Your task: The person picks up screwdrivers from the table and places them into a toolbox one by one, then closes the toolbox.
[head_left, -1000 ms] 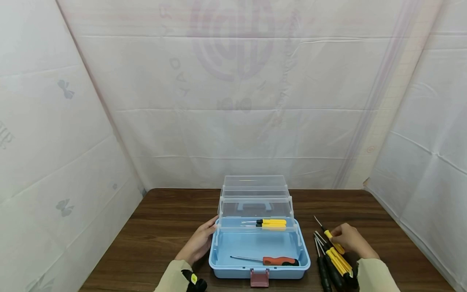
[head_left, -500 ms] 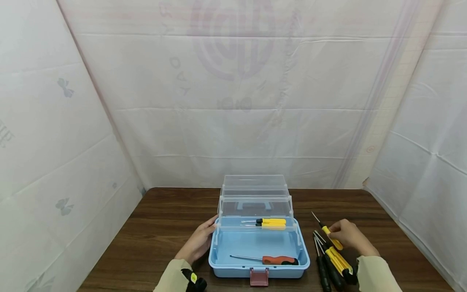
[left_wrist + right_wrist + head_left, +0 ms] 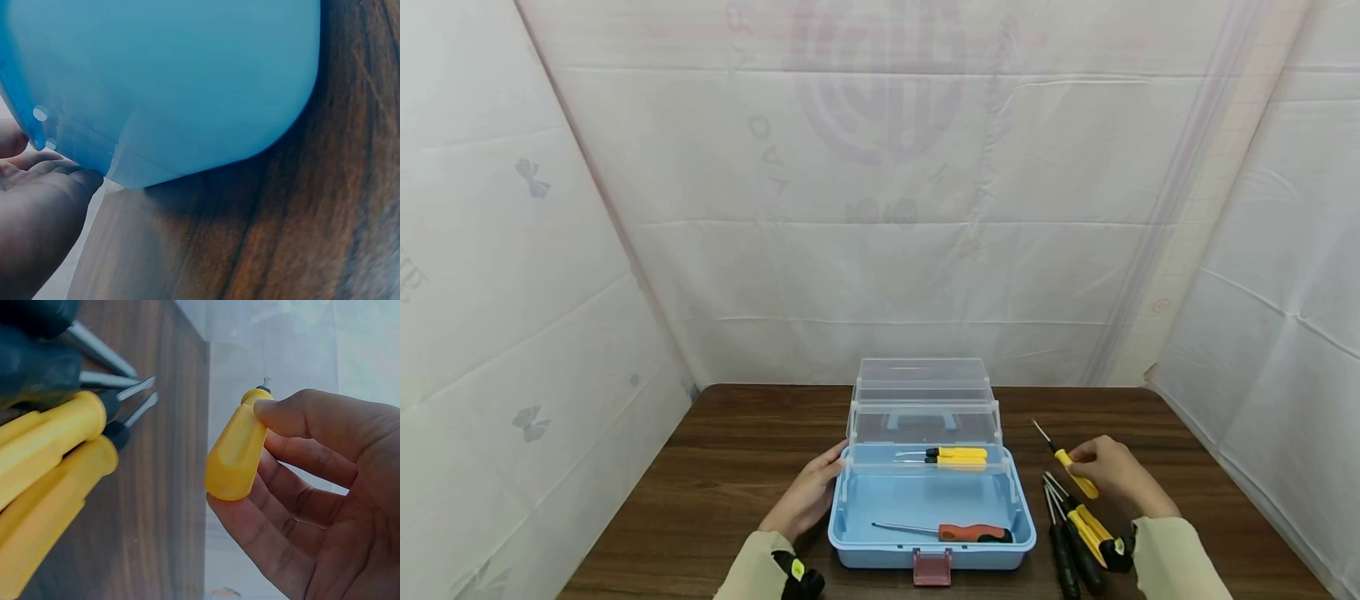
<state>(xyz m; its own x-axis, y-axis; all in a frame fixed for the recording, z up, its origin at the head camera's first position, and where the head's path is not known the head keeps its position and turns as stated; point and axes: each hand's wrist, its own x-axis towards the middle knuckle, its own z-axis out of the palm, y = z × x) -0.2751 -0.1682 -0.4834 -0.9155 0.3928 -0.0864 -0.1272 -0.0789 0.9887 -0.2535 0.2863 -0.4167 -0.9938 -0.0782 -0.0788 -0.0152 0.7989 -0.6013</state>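
In the head view my right hand [image 3: 1116, 477] holds a yellow-handled screwdriver [image 3: 1077, 477] above the table, its shaft pointing up and left. The right wrist view shows thumb and fingertips pinching that yellow handle [image 3: 237, 450]. Just below lies a pile with more yellow-handled screwdrivers [image 3: 1088, 535] and several black-handled ones [image 3: 1063, 560]. My left hand [image 3: 808, 497] grips the back left edge of a light-blue toolbox [image 3: 880, 560]; its fingers [image 3: 47, 181] reach the box edge in the left wrist view. Inside lies an orange-and-black-handled screwdriver [image 3: 972, 533].
Clear tiered trays [image 3: 925, 421] stand raised at the toolbox's back. Two yellow-handled screwdrivers [image 3: 962, 453] lie side by side behind the clear front. A pink latch [image 3: 932, 569] hangs at the box front. White sheeting [image 3: 850, 275] encloses the dark wooden table [image 3: 700, 483].
My right hand has lifted the yellow-handled screwdriver away from the pile, moving it slightly up and left in the head view. The left hand stays on the toolbox.
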